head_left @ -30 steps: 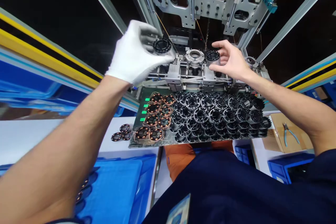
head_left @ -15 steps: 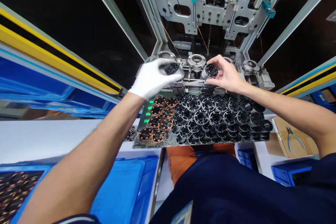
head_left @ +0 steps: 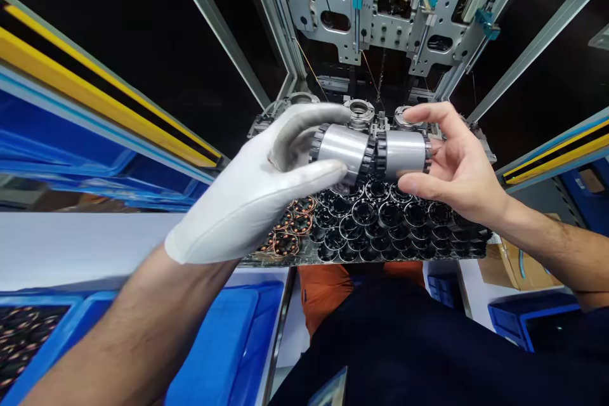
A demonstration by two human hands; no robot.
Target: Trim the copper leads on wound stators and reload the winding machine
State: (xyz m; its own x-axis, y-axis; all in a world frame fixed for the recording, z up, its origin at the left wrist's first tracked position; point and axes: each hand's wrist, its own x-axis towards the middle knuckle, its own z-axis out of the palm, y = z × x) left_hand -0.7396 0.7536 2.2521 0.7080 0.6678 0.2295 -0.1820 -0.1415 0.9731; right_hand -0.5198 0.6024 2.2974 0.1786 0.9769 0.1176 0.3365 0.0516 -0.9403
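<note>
My left hand [head_left: 238,196], in a white glove, is closed around a motor stator core [head_left: 341,144], a grey metal cylinder with black toothed ends. My bare right hand [head_left: 461,168] grips a second stator core [head_left: 406,153] between thumb and fingers. Both cores lie sideways, end to end, and their black toothed rims meet or nearly meet in the middle. Below them, rows of unwound stator cores [head_left: 391,214] stand on a dark board. Copper-wound stators [head_left: 286,243] sit at its left end, partly hidden by my left wrist.
Behind my hands is a winding machine with round clamp holders [head_left: 360,113] and a metal plate [head_left: 380,32] above, with thin wires hanging down. Blue bins [head_left: 214,342] stand at lower left, one with wound stators. A cardboard box [head_left: 504,265] is at right.
Both hands have come nearer to me and larger in view, away from the machine holders. The two cores were apart with ends facing up; now they lie sideways, end to end.
</note>
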